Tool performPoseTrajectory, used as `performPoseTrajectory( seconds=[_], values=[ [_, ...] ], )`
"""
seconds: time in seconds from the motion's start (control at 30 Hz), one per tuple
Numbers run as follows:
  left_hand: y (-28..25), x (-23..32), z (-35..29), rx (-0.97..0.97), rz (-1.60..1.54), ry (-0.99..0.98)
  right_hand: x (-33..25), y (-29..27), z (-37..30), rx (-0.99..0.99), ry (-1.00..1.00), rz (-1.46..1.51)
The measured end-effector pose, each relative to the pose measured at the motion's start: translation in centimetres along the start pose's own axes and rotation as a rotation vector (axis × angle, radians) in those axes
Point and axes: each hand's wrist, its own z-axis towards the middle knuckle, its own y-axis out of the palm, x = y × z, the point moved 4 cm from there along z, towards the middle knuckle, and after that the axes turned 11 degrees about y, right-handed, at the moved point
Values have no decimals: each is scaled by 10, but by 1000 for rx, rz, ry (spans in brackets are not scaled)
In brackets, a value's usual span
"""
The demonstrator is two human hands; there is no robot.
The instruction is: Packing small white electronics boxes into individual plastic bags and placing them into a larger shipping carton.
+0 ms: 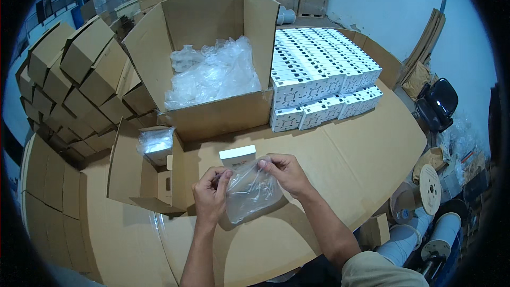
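Note:
A clear plastic bag [251,194] hangs between my hands above the cardboard-covered table. My left hand [210,190] pinches its upper left edge, and my right hand [286,173] pinches the upper right edge. Just beyond the bag lies a small white box [237,154], its lower part seen partly through the film. To the left of my left hand stands an open brown carton [142,178]. Inside it are items wrapped in clear plastic [157,144].
A large open carton [215,117] full of loose clear bags [218,72] stands behind. Stacked white boxes [324,77] sit at the back right. Brown cartons [87,77] are piled at the left; cable spools [426,188] and a black chair [440,103] are right of the table [340,165].

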Motion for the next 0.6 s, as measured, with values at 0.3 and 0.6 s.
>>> performPoseTrajectory(
  seconds=[0.3,0.6],
  values=[
    [-5,-9,2,20,29,-41,15,13,0,99,101,445],
    [18,-15,-20,156,-228,-241,2,27,-14,606,-333,-211]
  ],
)
